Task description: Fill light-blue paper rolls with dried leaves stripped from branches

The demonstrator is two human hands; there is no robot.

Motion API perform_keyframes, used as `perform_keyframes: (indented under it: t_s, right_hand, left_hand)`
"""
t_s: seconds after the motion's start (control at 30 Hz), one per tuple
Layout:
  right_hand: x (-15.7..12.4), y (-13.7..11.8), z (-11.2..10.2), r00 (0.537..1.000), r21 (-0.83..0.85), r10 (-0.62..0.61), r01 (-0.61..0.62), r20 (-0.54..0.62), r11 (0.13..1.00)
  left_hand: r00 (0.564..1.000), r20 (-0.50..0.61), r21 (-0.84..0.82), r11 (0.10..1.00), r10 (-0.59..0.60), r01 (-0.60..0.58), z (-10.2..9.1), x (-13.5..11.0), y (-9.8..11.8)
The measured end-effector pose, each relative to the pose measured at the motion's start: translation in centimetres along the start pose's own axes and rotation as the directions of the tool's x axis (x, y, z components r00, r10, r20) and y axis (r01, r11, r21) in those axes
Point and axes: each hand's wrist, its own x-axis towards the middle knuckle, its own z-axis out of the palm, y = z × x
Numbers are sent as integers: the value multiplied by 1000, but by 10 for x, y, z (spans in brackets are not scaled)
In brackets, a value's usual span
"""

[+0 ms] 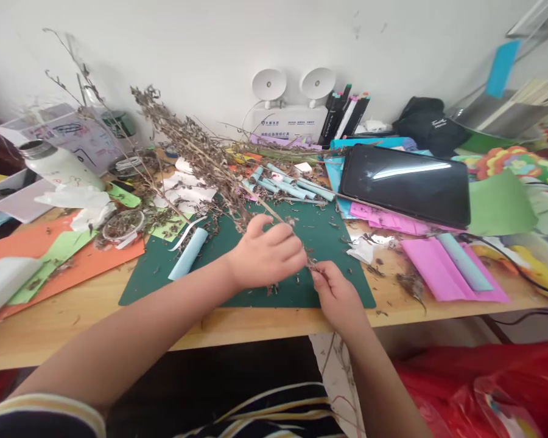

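Reaching over the green cutting mat (pixel 322 234), my left hand (pixel 268 252) curls palm-down round the stem of a dried plant (pixel 205 164), and my right hand (pixel 340 301) pinches it lower, above the mat's near right part. Its bushy head leans past the mat's far edge. My left palm is hidden; whether thin twigs (pixel 344 359) below the mat belong to it, I can't tell.

Dried plant stalk (pixel 198 149), grey-brown and withered, curled leaves crowded along its upper length, bushy tip slanting toward ten o'clock, bare pale stem (pixel 267 205) running down toward four o'clock, thin twigs (pixel 346 365) at five o'clock, perhaps its lower end
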Motion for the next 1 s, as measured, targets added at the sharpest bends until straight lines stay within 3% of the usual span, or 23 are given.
perform_keyframes:
  t_s: [0.1,0.17,0.3,0.4,0.5,0.57,0.63,0.7,0.73,0.87,1.0]
  right_hand:
    - [1,0,-1,1000,20,3,-3,-22,1000]
    - [0,-1,-1,1000,27,11,-10,-25,1000]
    - [0,0,-1,999,36,30,-29,-14,999]
    - [0,1,-1,999,35,39,-39,-18,999]
    - [-1,1,-1,999,37,42,-42,-14,998]
    - [-2,2,0,999,55,36,-35,-19,998]
    - [-2,3,1,999,89,33,-30,-27,996]
    - [-2,6,2,999,130,35,-32,-17,991]
    - [-2,7,2,999,152,36,-35,-1,988]
    - [-2,9,1,998,238,33,-46,59,970]
    - [-2,10,0,995,316,59,-82,83,945]
  left_hand:
    - [996,73,-48,997,56,-52,-12,-3,8]
    - [977,204,-93,995,64,-46,-17,-8,5]
    - [860,509,-105,989,-38,106,-25,-22,-12]
    - [811,569,-124,961,-135,247,-32,-25,-23]
    - [785,528,-144,876,-325,460,-37,-23,-34]
    - [707,472,-191,722,-527,665,-36,-23,-41]
    - [546,472,-273,474,-692,837,-31,-26,-48]
    - [377,570,-362,189,-730,913,-22,-32,-51]
    - [320,634,-400,55,-704,915,-17,-35,-52]
    - [215,778,-489,-355,-590,797,-1,-41,-50]
    - [148,788,-570,-616,-598,544,8,-36,-50]
